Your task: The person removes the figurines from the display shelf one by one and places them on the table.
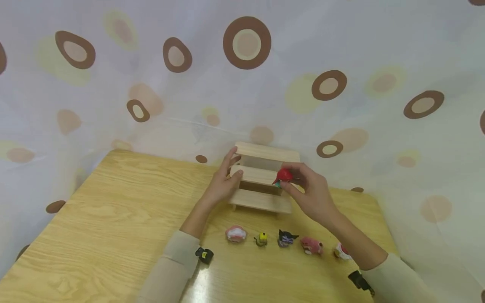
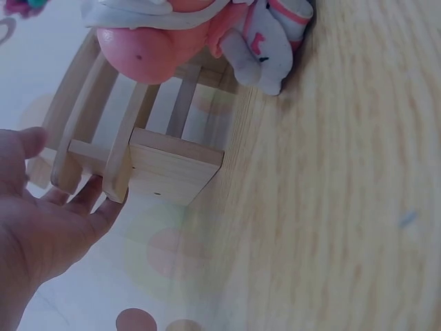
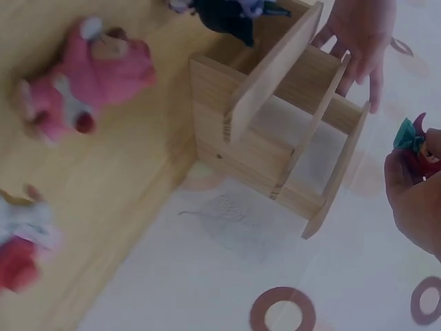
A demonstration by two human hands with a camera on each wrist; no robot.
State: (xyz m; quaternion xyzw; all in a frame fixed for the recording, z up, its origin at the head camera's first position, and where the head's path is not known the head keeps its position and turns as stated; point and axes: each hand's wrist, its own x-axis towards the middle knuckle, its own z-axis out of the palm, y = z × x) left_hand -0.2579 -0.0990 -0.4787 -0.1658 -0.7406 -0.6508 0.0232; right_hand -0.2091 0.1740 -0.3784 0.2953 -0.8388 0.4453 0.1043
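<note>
A small wooden three-step display shelf (image 1: 261, 201) stands on the table against the patterned backdrop. My left hand (image 1: 223, 183) holds its left side, thumb over the end of the middle step and fingers at the side; the left wrist view shows those fingers against the step ends. In my right hand (image 1: 312, 191), thumb and fingers pinch a little figurine (image 1: 285, 174) with a red top and a teal part. It is held above the right part of the middle step, and in the right wrist view the figurine (image 3: 408, 136) is partly hidden by the fingers.
In front of the shelf, several figurines stand in a row: a pink-and-white one (image 1: 236, 234), a yellow one (image 1: 262, 239), a black-and-purple one (image 1: 286, 238), a pink one (image 1: 312, 245) and a red-and-white one (image 1: 342, 251) near the right forearm. Wood-grain table (image 1: 113, 227) extends left.
</note>
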